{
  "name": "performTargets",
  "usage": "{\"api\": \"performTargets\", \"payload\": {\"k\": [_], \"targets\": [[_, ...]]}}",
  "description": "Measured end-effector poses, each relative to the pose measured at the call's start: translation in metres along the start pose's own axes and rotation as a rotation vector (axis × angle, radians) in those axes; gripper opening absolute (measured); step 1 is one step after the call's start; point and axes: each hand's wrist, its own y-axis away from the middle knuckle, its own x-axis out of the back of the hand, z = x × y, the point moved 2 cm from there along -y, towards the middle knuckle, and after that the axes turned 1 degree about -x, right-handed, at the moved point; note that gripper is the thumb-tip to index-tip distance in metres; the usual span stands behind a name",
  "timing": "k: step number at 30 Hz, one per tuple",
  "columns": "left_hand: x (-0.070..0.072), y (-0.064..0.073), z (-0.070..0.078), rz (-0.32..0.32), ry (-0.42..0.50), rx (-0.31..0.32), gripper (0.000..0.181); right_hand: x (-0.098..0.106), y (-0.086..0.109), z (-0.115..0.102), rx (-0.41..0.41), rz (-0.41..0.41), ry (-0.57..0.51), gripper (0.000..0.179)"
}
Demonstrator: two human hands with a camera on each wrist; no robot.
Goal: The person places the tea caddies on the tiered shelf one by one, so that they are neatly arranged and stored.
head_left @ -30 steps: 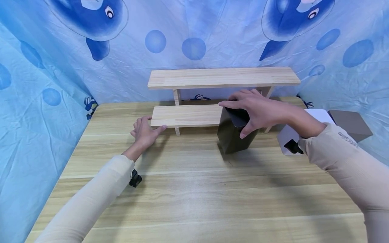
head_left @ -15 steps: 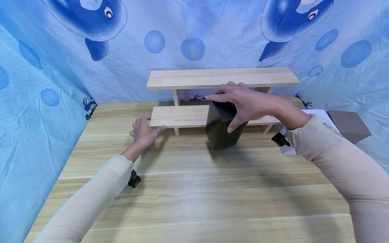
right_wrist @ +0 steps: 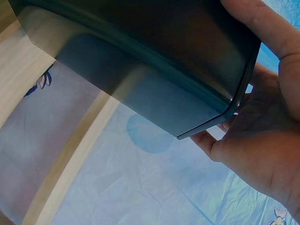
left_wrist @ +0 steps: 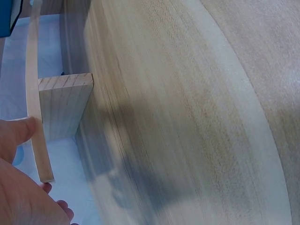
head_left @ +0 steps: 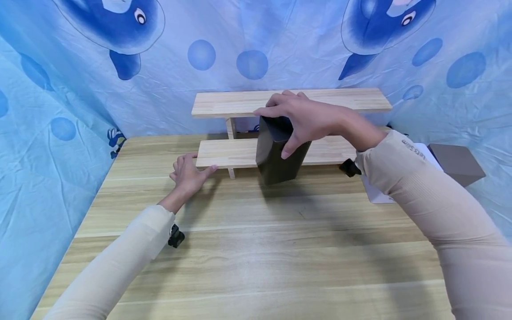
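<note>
My right hand (head_left: 307, 119) grips a dark, glossy, straight-sided box (head_left: 280, 158) by its top end, with the thumb on the near side and fingers on the far side. The box leans a little, in front of the lower board (head_left: 228, 153) of a two-tier wooden shelf. In the right wrist view the fingers (right_wrist: 248, 14) curl over the box's end, and its shiny side mirrors the wood. My left hand (head_left: 187, 177) pinches the left end of the lower board, thumb at the front edge, fingertips behind.
Above and behind runs the upper board (head_left: 228, 104). A white object (head_left: 376, 193), partly hidden by my right sleeve, and a grey-brown box (head_left: 456, 162) stand at the right. Blue printed cloth (head_left: 160, 102) encloses the wooden table (head_left: 248, 249) at the back and sides.
My right hand has carried the dark box to the left and up, from the right part of the lower board towards its middle. My left hand has kept its place on the board's end.
</note>
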Motion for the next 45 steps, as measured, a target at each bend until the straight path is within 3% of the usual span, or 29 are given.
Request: {"api": "performTargets", "payload": {"k": [25, 45], "targets": [[-0.004, 0.002, 0.000, 0.001, -0.007, 0.010, 0.078, 0.003, -0.050, -0.009, -0.037, -0.017, 0.048, 0.098], [-0.005, -0.001, 0.000, 0.000, -0.030, 0.030, 0.080, 0.002, -0.087, -0.010, -0.116, -0.026, 0.121, 0.100]]}}
